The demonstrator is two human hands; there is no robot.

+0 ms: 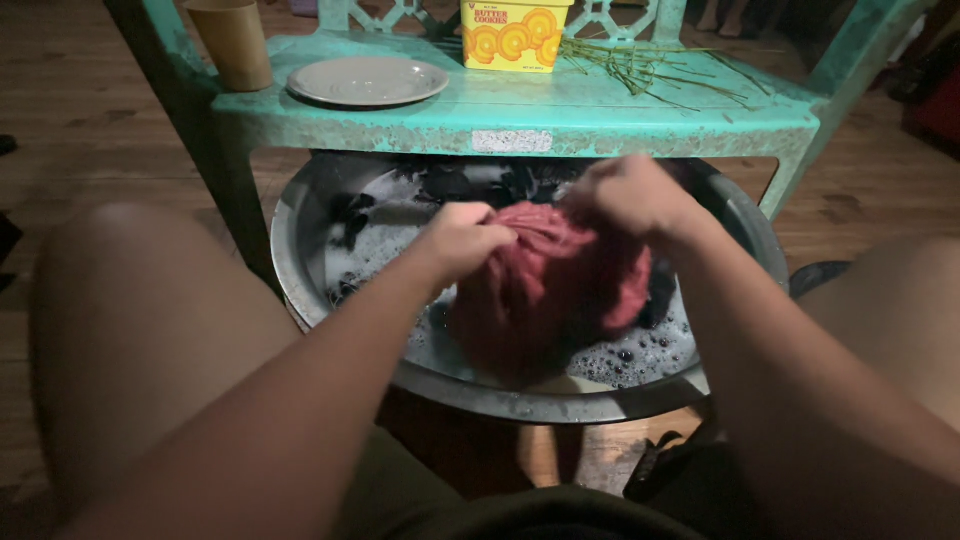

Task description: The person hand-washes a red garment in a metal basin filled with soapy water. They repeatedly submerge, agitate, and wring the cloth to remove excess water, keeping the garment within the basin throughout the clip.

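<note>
Both hands are clenched on the same bundle: the left hand (462,238) is fisted into the near-left fold of a red cloth (555,295), and the right hand (630,195) pinches a bunched ridge at its far-right top. The cloth sits in a round metal basin (300,270) on the wooden floor, partly sunk in soapy water (640,355), with dark garments (470,180) lying behind it against the far wall.

Soaked through, this cloth looks heavy and limp, sagging wherever it is not held, and the suds likely make it slick. Gathered handfuls give a surer hold than a flat edge, so the two grips set apart across the top suit it well.

Above the basin stands a worn green desk (640,115) carrying a plate (368,80), a tan cup (232,40), a yellow biscuit box (512,35) and some thin green stalks (650,65).
</note>
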